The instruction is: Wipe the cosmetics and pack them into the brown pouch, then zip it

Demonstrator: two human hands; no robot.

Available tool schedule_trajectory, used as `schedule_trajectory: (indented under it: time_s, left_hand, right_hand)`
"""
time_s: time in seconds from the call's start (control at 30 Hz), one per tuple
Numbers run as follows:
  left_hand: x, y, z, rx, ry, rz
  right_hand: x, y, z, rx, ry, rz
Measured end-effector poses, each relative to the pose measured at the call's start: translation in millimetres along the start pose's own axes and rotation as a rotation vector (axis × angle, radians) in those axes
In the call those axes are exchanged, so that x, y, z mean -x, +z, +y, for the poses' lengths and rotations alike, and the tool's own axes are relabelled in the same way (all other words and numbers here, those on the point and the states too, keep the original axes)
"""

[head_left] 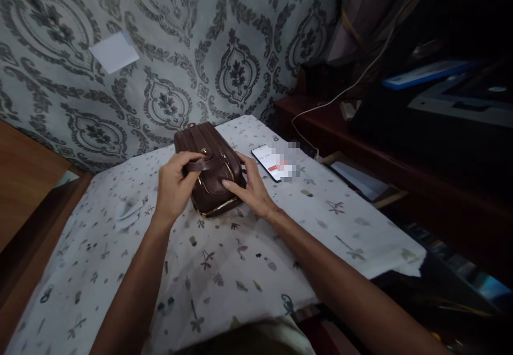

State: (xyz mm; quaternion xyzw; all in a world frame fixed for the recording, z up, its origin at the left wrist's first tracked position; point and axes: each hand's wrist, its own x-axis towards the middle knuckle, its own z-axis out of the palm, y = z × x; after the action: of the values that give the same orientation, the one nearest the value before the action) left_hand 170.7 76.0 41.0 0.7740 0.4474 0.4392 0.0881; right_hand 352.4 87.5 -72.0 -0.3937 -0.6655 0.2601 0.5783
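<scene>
A dark brown leather bag (218,181) with gold zippers and round metal studs lies on the cloth-covered table. My left hand (172,184) pinches the bag's short leather strap (197,166) between thumb and fingers, close to a gold stud. Around the right side of the bag, my right hand (256,189) is closed, its thumb on the front pocket and its fingers along the far side. Just right of that hand lies a phone (264,161) with a lit screen, partly blurred out.
A white patterned cloth (224,269) covers the table. Something pale and crumpled (130,210) rests at its left. Patterned wallpaper with a white card (114,53) stands behind. A white cable (344,90) runs over the dark red desk (316,117) on the right.
</scene>
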Motion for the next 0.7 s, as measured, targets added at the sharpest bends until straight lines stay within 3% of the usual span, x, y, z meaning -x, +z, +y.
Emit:
schedule_trajectory:
  time_s: [0.2, 0.37, 0.7]
  left_hand:
    - [7, -0.3, 3, -0.17, 0.086, 0.043]
    - [18, -1.3, 1, -0.417, 0.053, 0.122]
    - [34, 3.3, 0, -0.444, 0.18, 0.163]
  right_hand:
    - [1, 6, 4, 0.075, -0.062, 0.062]
    - [2, 8, 6, 0.099, -0.073, 0.062]
    - [2, 9, 7, 0.128, -0.061, 0.061]
